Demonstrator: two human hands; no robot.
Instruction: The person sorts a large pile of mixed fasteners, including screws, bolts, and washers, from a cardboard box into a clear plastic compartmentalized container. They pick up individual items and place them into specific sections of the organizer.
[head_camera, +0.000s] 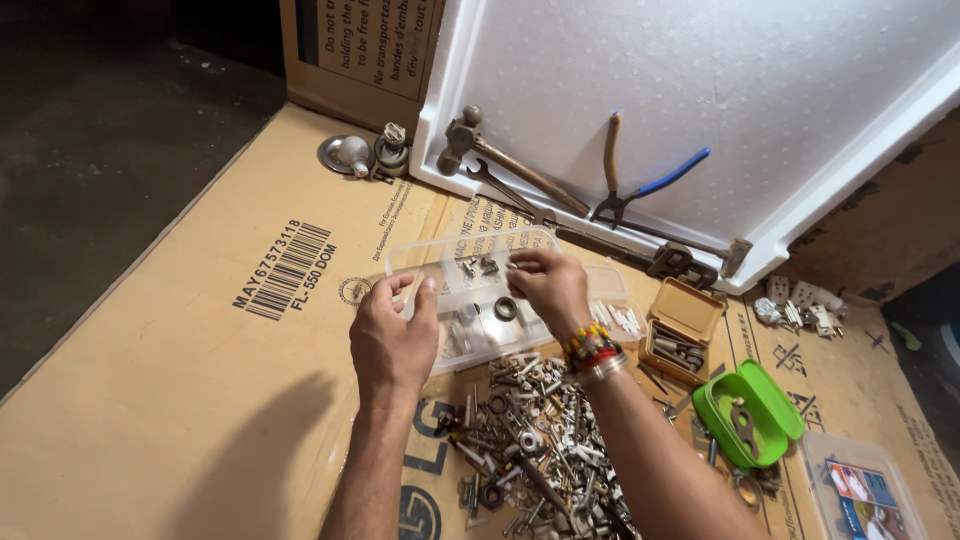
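Note:
A clear plastic compartment box (470, 250) lies on flattened cardboard (200, 400). My left hand (392, 335) grips its near left edge with thumb and fingers. My right hand (548, 285), with coloured bracelets on the wrist, hovers over the box's middle, its fingertips pinched on something too small to make out. Several small metal parts and a dark washer (505, 308) sit inside the box. A pile of mixed screws, nuts and bolts (530, 440) lies just below both hands.
A hammer (505, 160), a wrench (500, 188) and blue-handled pliers (640, 188) lie on a white foam sheet (720, 80). A small brown box (682, 330), an open green case (748, 412), a clear container (865, 492), white plugs (800, 305) and a cardboard carton (365, 50) are nearby.

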